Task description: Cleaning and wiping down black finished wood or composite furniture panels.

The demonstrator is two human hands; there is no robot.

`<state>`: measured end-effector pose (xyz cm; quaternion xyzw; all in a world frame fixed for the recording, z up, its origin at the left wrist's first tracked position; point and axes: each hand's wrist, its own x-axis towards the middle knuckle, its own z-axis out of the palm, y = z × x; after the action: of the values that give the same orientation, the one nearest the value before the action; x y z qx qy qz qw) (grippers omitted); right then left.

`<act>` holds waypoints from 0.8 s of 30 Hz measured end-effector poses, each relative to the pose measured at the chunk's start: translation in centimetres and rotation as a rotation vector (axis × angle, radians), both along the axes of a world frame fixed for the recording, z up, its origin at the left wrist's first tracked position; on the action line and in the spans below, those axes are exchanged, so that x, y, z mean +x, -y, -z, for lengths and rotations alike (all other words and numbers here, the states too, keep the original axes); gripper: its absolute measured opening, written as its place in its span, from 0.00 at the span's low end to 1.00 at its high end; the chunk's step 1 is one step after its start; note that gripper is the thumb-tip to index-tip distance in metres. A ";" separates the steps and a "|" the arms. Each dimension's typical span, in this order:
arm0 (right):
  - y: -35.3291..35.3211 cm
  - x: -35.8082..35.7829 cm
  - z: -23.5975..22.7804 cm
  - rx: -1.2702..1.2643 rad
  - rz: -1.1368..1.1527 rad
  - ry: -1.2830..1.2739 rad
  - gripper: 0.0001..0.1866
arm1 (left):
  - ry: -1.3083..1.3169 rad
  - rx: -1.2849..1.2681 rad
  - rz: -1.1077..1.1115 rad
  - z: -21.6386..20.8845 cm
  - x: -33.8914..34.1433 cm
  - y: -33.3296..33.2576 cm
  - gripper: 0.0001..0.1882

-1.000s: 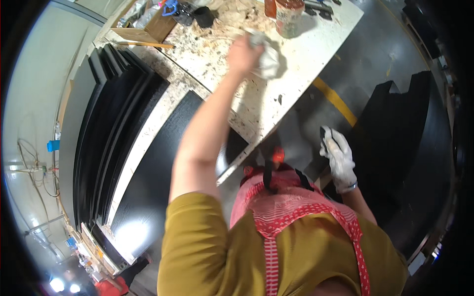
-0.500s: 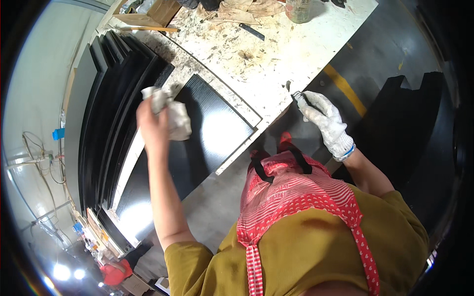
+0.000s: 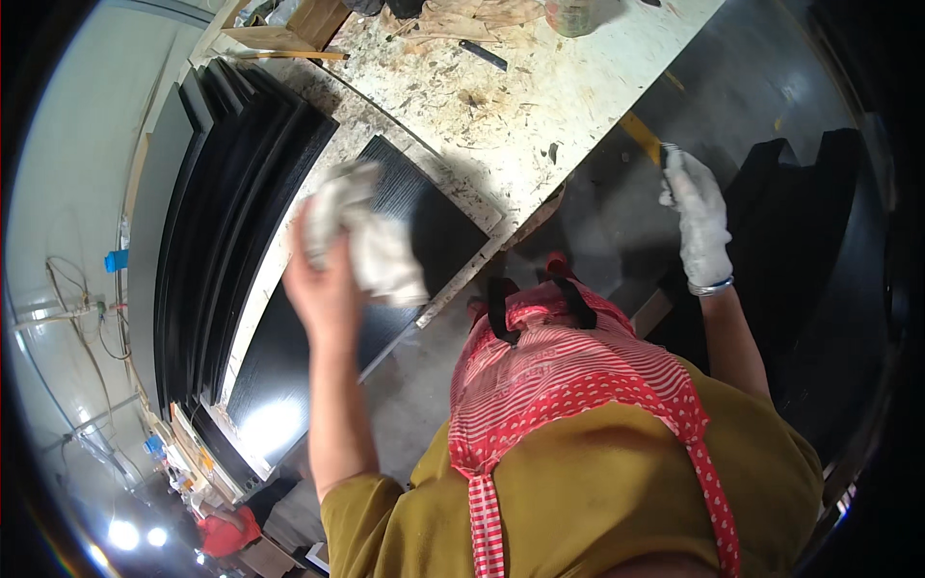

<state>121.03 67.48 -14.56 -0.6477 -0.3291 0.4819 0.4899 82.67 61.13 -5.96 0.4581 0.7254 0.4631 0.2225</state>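
My bare left hand (image 3: 326, 279) is closed on a crumpled white cloth (image 3: 381, 255), blurred by motion. The cloth hangs above a flat black panel (image 3: 424, 202) with a fine grain, which lies on the near left part of the worktable. My right hand (image 3: 699, 212) wears a white knitted glove and is raised beyond the table's right edge. Its fingers are bent together around a small dark object (image 3: 664, 156) at their tips, too small to name.
Several black panels (image 3: 241, 183) lean in a row on the left. The stained white worktable (image 3: 568, 96) carries a black-handled knife (image 3: 483, 55), a jar (image 3: 570, 13) and a cardboard box (image 3: 313, 24). Large black pieces (image 3: 780, 260) stand on the right. A person in red (image 3: 229, 532) is at lower left.
My left hand has moved right with the cloth, which now hangs lower over the panel. My right hand has swung away from the table corner, to the right and up.
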 end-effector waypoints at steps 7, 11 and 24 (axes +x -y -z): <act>6.2 -11.2 1.4 0.359 -0.587 0.410 0.24 | 0.489 -0.222 -0.198 2.0 -24.6 12.4 0.20; 7.6 -16.1 3.3 0.342 -0.429 0.499 0.22 | 0.755 -0.236 -0.002 5.1 -33.4 19.4 0.21; 12.8 -22.3 5.5 0.626 -0.236 1.019 0.22 | 0.134 -0.558 -0.161 9.3 -46.8 29.4 0.24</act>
<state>98.72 54.71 -20.06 -0.5812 -0.7178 0.0426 0.3810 35.82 31.76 -15.23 0.2888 0.8423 0.2910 0.3498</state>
